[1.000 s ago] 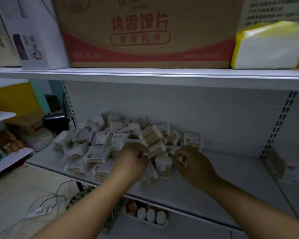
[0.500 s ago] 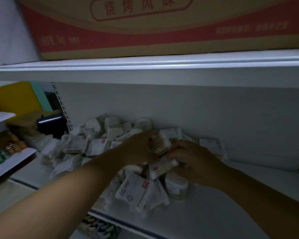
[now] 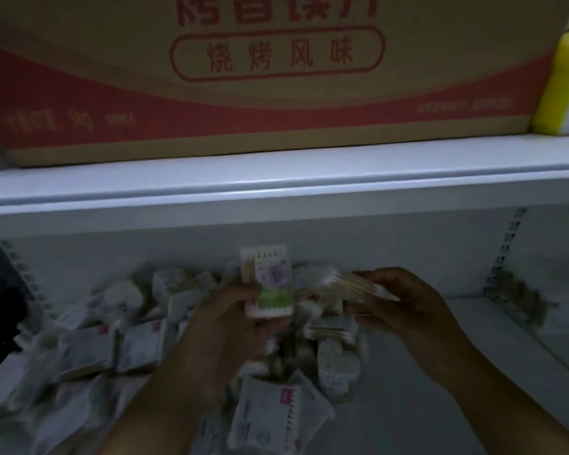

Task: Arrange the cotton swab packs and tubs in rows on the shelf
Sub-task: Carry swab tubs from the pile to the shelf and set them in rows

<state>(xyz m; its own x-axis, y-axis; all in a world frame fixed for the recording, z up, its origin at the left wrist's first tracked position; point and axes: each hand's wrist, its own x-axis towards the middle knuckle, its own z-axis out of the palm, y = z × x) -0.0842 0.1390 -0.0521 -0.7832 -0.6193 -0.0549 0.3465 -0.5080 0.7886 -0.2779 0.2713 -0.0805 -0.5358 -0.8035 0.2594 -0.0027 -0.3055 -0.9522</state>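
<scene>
Both hands loaded
Left hand [image 3: 224, 326] grips upright green-labelled swab pack [image 3: 270, 284], right hand [image 3: 408, 303] pinches clear wooden-stick pack [image 3: 352, 289]; shelve them edge-aligned.

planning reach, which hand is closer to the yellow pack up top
Right. The right hand, holding a swab pack, is below-left of the yellow pack; the left hand, holding a labelled pack, is farther left.

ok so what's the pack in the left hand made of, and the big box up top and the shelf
The pack in the left hand looks like clear plastic film with a printed label; tan sticks, maybe wood, show through. The big box seems matte brown cardboard, printed red. The shelf looks like smooth white-painted metal, though blur leaves that open.
</scene>
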